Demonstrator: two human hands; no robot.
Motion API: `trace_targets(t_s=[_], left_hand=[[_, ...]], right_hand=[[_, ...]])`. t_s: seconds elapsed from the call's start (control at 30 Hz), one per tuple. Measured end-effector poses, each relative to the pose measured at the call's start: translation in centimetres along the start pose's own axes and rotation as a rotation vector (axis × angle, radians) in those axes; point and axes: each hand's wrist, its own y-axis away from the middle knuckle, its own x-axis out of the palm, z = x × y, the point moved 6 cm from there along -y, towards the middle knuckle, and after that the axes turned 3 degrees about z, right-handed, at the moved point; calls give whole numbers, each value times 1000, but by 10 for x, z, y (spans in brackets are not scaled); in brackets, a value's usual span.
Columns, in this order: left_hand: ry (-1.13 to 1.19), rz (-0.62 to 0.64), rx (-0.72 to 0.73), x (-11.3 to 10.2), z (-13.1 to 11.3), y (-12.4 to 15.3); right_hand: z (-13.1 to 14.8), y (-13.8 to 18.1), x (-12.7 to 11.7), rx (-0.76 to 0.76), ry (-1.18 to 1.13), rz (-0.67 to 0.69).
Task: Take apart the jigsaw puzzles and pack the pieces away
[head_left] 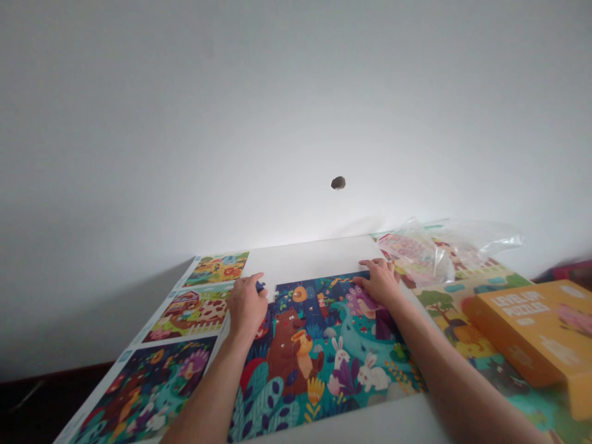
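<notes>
A jigsaw puzzle point(324, 351) of a bear, rabbits and a peacock lies on the white table, its upper left corner open. Beside that gap is my left hand point(248, 302), its fingers closed on a dark blue puzzle piece point(260, 287) that shows between thumb and forefinger. My right hand point(379, 282) rests with spread fingers on the puzzle's upper right corner, by the peacock. Under my left forearm lies a reference picture sheet point(152, 394) with the same bear scene.
More pictures, a farm print point(192, 311) and a lion print point(217, 269), line the left edge. At right, an orange puzzle box point(536, 333) sits on another printed picture point(439, 305), with a clear plastic bag point(435, 253) behind. A white wall point(277, 123) with a hole point(338, 183) borders the table.
</notes>
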Motion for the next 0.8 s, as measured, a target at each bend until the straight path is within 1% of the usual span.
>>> trace_targets(t_s=[0.13, 0.2, 0.3, 0.4, 0.47, 0.63, 0.8], left_hand=[[268, -100, 76, -6, -6, 0], [392, -124, 49, -4, -2, -2], [556, -101, -14, 2, 4, -4], [655, -65, -2, 5, 5, -6], [632, -34, 4, 6, 3, -6], [392, 72, -53, 10, 4, -5], [253, 128, -90, 11, 4, -3]], right_hand=[[0, 0, 1, 3, 4, 7], [0, 0, 1, 2, 10, 1], [0, 0, 1, 1, 16, -11], [0, 0, 1, 4, 14, -5], [1, 1, 1, 1, 8, -8], [1, 2, 0, -1, 0, -24], [1, 2, 0, -5, 1, -24]])
